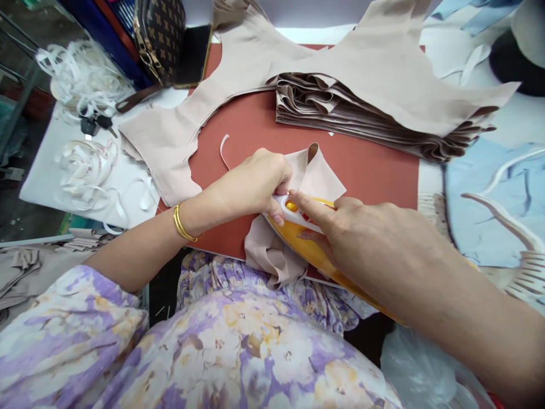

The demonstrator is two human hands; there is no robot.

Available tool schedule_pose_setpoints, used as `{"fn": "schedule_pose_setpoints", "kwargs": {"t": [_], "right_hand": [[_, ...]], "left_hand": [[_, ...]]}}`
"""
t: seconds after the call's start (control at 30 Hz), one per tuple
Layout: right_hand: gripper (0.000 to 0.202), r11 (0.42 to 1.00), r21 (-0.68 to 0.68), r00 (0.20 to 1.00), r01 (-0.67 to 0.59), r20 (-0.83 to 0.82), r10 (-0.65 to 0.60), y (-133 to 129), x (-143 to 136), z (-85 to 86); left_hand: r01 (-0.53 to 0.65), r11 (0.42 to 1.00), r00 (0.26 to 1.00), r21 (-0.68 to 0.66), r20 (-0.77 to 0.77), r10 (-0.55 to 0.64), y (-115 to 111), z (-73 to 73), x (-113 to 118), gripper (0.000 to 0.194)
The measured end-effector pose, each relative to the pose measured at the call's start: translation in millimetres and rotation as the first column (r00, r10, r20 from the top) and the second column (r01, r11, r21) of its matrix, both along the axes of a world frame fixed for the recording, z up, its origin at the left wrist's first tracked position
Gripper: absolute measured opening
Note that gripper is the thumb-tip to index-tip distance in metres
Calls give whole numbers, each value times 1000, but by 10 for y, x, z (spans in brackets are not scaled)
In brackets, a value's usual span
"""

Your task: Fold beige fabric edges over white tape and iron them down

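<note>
My right hand (pixel 340 224) is wrapped round the handle of a yellow-and-white iron (pixel 293 236), with the index finger stretched along its white top. The iron's nose points left, over a small beige fabric piece (pixel 326 176) on the reddish-brown mat (pixel 238 136). At that nose, my left hand (pixel 266 176) is closed in a pinch on the fabric, its thumb close to the iron. The cloth continues below as a crumpled part (pixel 276 253) at the mat's near edge. The iron's underside is hidden.
A stack of beige cut fabric (pixel 340 108) spans the back of the mat. One long panel (pixel 170 142) curves down the left. Bundles of white tape (pixel 85 74), a brown patterned bag (pixel 159 37) and a phone (pixel 193 57) lie back left. Light blue cloth (pixel 489 199) and a pale claw clip (pixel 522 244) lie right.
</note>
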State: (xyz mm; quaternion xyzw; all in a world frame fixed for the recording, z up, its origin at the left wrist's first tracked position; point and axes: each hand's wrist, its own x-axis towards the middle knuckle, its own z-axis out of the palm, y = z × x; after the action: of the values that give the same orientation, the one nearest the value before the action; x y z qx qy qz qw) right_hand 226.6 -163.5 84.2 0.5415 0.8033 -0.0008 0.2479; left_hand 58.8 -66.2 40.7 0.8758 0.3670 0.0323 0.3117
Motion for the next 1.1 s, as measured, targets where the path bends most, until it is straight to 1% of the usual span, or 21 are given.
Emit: {"fn": "schedule_pose_setpoints", "kwargs": {"t": [0.2,0.33,0.5,0.67,0.83,0.97,1.1], "right_hand": [[50,999,-20,999,27,-27,-28,9,-6,-12],[51,1000,1,999,28,-39,-28,14,7,-13],[56,1000,-16,1000,5,-22,-5,29,22,-8],[57,1000,-10,1000,9,-5,-9,39,14,-9],[60,1000,-20,1000,15,-7,-15,61,4,-9],[61,999,-41,1000,21,-18,-22,83,29,-6],[58,997,-60,998,41,-36,-43,164,30,-25]], "left_hand": [[5,1000,1000,-20,18,-4,16,16,10,31],[-12,999,1000,-35,-2,12,26,26,20,32],[0,1000,1000,-22,-6,0,45,21,28,33],[-1,999,1000,-36,-2,1,73,14,37,29],[20,1000,999,-20,-26,-21,95,15,42,30],[8,1000,999,-14,-44,-8,113,22,50,30],[-21,999,1000,-36,-8,21,179,38,65,31]]}}
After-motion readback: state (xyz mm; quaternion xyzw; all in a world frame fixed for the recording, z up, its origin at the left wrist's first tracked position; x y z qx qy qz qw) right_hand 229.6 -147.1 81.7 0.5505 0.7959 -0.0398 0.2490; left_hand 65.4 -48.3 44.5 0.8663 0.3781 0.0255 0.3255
